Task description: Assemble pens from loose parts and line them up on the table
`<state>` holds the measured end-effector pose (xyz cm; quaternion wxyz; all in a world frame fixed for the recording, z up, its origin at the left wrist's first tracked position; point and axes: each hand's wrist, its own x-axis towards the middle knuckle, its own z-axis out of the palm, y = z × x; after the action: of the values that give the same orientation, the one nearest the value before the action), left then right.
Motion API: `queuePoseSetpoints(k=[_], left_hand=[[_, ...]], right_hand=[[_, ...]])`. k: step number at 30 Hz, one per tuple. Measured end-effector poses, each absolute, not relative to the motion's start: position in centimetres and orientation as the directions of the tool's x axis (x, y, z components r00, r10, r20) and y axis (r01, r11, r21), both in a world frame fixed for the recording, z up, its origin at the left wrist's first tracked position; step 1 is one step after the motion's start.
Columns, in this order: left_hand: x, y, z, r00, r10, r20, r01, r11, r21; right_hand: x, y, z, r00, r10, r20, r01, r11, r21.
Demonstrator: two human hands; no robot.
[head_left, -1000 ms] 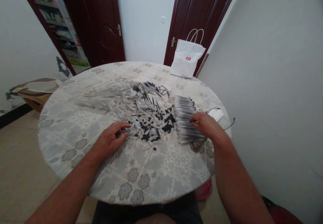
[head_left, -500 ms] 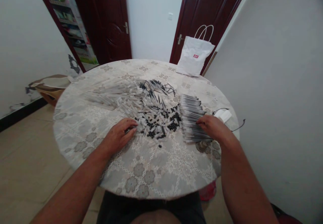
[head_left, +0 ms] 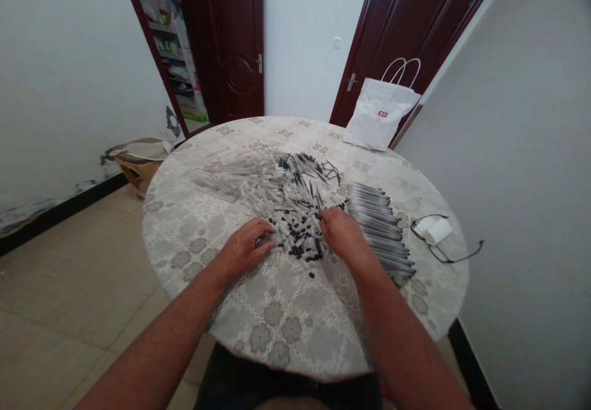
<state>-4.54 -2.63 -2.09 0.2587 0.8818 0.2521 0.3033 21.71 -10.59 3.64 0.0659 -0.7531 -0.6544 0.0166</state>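
While my left hand (head_left: 242, 247) lies at the left edge of a loose pile of small black and pale caps (head_left: 302, 237), its thumb and fingers stand apart. My right hand (head_left: 344, 233) is at the pile's right side, fingers bent; I cannot tell whether they pinch anything. Just right of it lies a row of pens (head_left: 381, 222). Pale tubes (head_left: 235, 176) spread across the table (head_left: 323, 348) beyond the caps, with glasses (head_left: 442, 257) at right and a white bag (head_left: 376, 120) standing near the far edge.
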Motion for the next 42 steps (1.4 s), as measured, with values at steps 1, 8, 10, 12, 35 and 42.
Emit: queuePoseSetpoints(k=[1,8,10,12,35,42], left_hand=[[-4.5,-2.7,-2.0,0.693,0.596,0.406,0.286,-0.744,0.604],[-4.6,-2.9,-1.9,0.684,0.592,0.426,0.288,-0.755,0.589],[-4.6,-2.9,-2.0,0.685,0.588,0.43,0.286,-0.76,0.584],[-4.6,-2.9,-2.2,0.685,0.585,0.434,0.286,-0.764,0.579],[-4.4,-3.0,-2.2,0.672,0.607,0.425,0.32,-0.755,0.572],[-4.3,-3.0,-2.6,0.635,0.64,0.432,0.335,-0.732,0.593]], right_hand=[[21.6,-9.9,3.2,0.191,0.979,0.066,0.977,-0.183,-0.109],[20.9,-7.7,1.2,0.209,0.966,0.153,0.972,-0.188,-0.139],[20.7,-7.2,0.8,0.207,0.966,0.155,0.973,-0.188,-0.132],[20.6,-6.8,0.5,0.224,0.964,0.144,0.971,-0.208,-0.12],[19.5,-7.0,0.0,0.052,0.981,0.185,0.992,-0.029,-0.126],[19.9,-7.7,0.0,0.01,0.987,0.158,0.986,0.016,-0.165]])
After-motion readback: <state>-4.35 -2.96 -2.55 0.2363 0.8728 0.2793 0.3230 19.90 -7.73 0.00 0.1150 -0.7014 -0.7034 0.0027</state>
